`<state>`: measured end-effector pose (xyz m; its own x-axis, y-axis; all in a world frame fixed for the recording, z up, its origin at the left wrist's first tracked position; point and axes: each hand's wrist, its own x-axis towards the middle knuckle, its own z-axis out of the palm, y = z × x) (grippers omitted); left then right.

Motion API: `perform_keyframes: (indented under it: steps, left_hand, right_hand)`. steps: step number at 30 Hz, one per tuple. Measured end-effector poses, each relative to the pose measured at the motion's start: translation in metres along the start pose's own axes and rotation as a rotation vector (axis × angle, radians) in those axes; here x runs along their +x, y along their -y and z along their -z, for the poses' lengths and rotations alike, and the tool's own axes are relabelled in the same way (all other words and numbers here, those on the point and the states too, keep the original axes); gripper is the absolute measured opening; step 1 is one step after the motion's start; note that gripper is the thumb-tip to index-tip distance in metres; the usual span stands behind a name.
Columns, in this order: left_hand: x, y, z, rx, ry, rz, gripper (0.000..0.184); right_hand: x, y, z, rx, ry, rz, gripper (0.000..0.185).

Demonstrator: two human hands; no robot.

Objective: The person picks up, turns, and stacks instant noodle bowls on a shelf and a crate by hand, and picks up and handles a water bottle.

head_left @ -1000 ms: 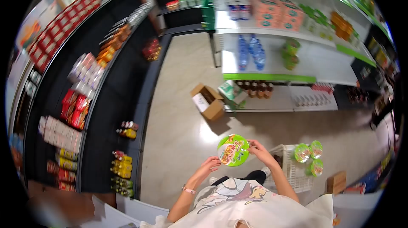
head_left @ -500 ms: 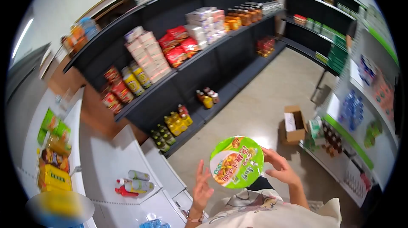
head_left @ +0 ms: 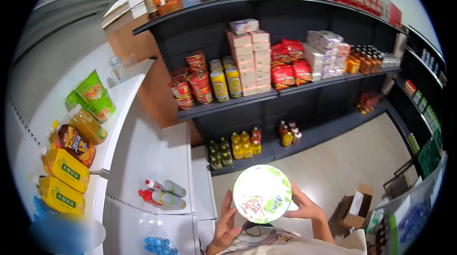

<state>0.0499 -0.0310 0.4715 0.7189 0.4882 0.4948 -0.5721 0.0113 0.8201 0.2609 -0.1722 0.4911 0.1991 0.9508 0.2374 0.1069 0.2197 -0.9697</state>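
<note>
1. A round tub (head_left: 262, 194) is held in front of the torso, above the floor (head_left: 328, 152); its circular lid is smooth and glossy, patterned in green, white and red, and partly washed out by glare.
2. The tub's right edge is held in the grip of the right hand (head_left: 307, 208), with the fingers curved around the rim.
3. The left hand (head_left: 224, 230) is placed at the opposite edge, fingers raised and thumb spread apart from them; whether its grip is closed on the tub cannot be told (the contact is hidden at the rim).
4. Below the hands, a pale cloth shirt (head_left: 281, 243) is seen in soft folds.
5. To the left, smooth white shelving (head_left: 128, 160) is lined with rounded yellow bottles (head_left: 66, 169) and green tapered tubs (head_left: 93, 93); slim cylindrical cans (head_left: 169, 200), some laid on their sides, are carried lower down.
6. Ahead, a matte dark shelf (head_left: 228, 107) is filled with crinkled red packets (head_left: 290, 72), stacked rectangular cartons (head_left: 250, 64) and smooth yellow cans (head_left: 220, 86).
7. At the right, an open cardboard box (head_left: 358, 207), angular and brown, is set on the floor, well apart from the tub.
</note>
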Motion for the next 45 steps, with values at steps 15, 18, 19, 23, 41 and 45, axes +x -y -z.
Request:
perform_keyframes:
  steps: [15,18,19,23,41,45]
  left_hand:
    - [0.150,0.033,0.083,0.461,-0.103,-0.018,0.063]
    - [0.165,0.042,0.099,0.543,-0.125,0.052,0.063]
    - [0.171,0.041,0.108,0.588,-0.127,0.074,0.063]
    - [0.197,0.045,0.149,0.733,-0.189,0.080,0.066]
    - [0.357,-0.055,0.320,1.197,-0.986,-0.444,0.080]
    - [0.376,-0.068,0.369,1.250,-1.075,-0.418,0.082]
  right_hand:
    - [0.185,-0.076,0.035,0.394,-0.092,-0.157,0.104]
    - [0.212,-0.082,0.040,0.402,-0.106,-0.171,0.099]
    - [0.224,-0.086,0.042,0.399,-0.099,-0.175,0.098]
    - [0.281,-0.106,0.040,0.304,-0.052,-0.109,0.096]
    - [0.648,-0.047,-0.108,0.169,0.316,0.446,0.090]
    - [0.712,-0.031,-0.162,0.046,0.386,0.553,0.095]
